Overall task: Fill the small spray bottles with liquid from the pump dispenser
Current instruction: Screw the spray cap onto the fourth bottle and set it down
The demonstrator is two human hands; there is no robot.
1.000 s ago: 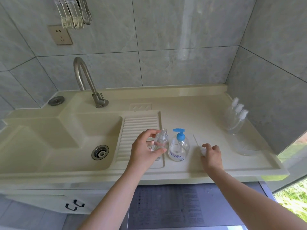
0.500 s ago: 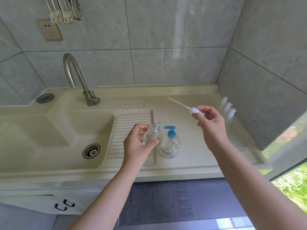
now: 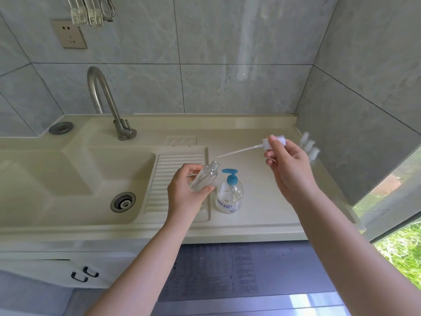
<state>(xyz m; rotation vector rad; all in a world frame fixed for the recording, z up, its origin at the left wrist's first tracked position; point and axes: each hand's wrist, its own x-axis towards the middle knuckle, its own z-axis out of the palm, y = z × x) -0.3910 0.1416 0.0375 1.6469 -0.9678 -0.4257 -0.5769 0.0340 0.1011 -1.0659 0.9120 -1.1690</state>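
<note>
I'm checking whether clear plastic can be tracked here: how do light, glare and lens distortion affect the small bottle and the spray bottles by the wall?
Head view: soft daylight, faint shadows. The small bottle in the left hand shows only pale highlights. The three spray bottles by the right wall look blurred. The counter edge bows from the wide lens.

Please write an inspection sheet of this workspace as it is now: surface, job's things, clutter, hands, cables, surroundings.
Surface: cream countertop with sink basin and ribbed drainboard.
Job's things: open small spray bottle, tilted; spray head with dip tube, tube tip just outside the bottle's mouth; pump dispenser upright; three more spray bottles by the right wall.
Clutter: nothing seen.
Hands: left hand holds the bottle; right hand pinches the spray head.
Cables: nothing seen.
Surroundings: faucet, wall socket, grey tiles, window at right.
</note>
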